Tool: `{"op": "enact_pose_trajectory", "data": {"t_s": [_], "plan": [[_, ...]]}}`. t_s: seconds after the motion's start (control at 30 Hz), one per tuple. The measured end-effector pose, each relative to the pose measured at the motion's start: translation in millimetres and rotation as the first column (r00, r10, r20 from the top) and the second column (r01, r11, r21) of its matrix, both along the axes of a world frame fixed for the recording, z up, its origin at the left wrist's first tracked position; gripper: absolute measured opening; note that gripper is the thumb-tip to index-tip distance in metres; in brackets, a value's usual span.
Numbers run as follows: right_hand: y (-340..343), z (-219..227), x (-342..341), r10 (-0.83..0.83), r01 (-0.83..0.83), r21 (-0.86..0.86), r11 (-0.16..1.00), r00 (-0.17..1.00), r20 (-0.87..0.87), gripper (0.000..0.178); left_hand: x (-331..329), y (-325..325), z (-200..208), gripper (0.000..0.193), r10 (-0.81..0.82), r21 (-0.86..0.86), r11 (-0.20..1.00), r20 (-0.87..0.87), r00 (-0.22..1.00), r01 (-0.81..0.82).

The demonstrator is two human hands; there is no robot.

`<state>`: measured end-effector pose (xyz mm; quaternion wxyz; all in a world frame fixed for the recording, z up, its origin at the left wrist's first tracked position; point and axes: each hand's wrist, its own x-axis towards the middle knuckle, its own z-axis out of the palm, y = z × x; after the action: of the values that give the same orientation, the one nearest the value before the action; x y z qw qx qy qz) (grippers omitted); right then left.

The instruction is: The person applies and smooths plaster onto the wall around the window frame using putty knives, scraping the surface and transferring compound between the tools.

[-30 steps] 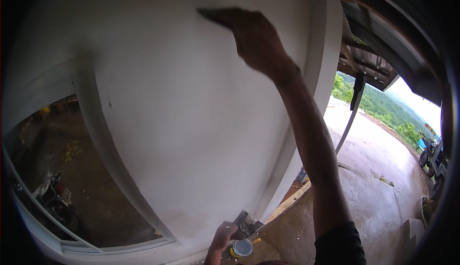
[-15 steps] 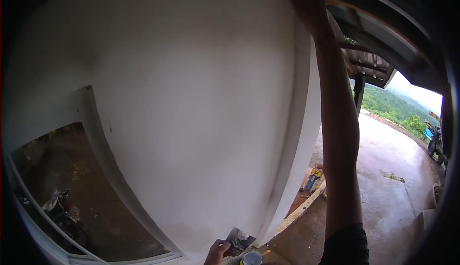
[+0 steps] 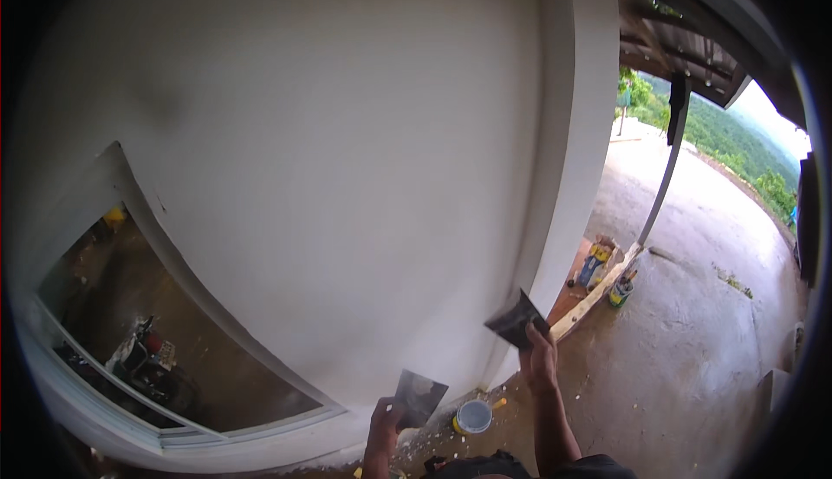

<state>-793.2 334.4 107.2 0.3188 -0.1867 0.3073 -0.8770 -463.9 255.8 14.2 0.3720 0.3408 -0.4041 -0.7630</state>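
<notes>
My left hand [image 3: 384, 420], low in front of the wall, is closed on a flat grey putty knife [image 3: 417, 403] with a pale smear of filler on its blade. Farther right and higher, my right hand [image 3: 541, 361] grips a dark, wide-bladed putty knife [image 3: 515, 319], thumb pressed on its face. That blade is held near the lower part of the wall corner; whether it touches the wall I cannot tell. Both handles are mostly hidden by my fingers. The white wall [image 3: 347, 175] fills the middle of the view.
An open bucket [image 3: 473, 417] stands on the ground between my hands. A window [image 3: 186, 332] at lower left reflects a motorbike. Right of the corner pillar [image 3: 576, 132] lie a wooden beam [image 3: 598, 297], a paint can [image 3: 620, 293], a post [image 3: 672, 162] and wet concrete [image 3: 693, 332].
My right arm has come down from high at the roof edge to the lower wall, its putty knife now visible. My left hand has risen slightly in view. The view has shifted downward.
</notes>
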Motion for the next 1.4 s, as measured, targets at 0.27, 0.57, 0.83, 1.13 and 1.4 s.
{"op": "enact_pose_trajectory", "data": {"t_s": [0.27,0.57,0.83,1.13,1.4], "plan": [[88.9,-175.2,47.6,0.153,-0.241,0.085,0.967,0.812,0.564,0.037,-15.0,20.6,20.5,0.039,-0.034,0.007,0.999,-0.019,0.999,0.034],[46.4,-82.2,-32.7,0.055,-0.033,-0.059,0.998,0.901,0.431,0.025,-39.6,34.8,29.5,0.040,-0.103,-0.002,0.995,0.141,0.985,0.104],[73.2,-173.2,-40.0,-0.077,-0.034,0.167,0.985,0.784,0.616,0.014,-33.9,37.6,31.9,0.030,-0.001,0.017,1.000,0.202,0.979,-0.002],[91.7,-233.3,-18.0,-0.150,-0.123,0.333,0.935,0.713,0.684,0.009,-39.4,43.5,39.8,0.025,0.049,0.002,0.999,0.278,0.959,-0.052],[82.0,-275.2,-48.8,-0.356,0.176,0.470,0.865,0.875,0.327,0.009,-35.8,47.9,25.7,0.022,0.034,0.002,0.999,0.281,0.959,-0.036]]}}
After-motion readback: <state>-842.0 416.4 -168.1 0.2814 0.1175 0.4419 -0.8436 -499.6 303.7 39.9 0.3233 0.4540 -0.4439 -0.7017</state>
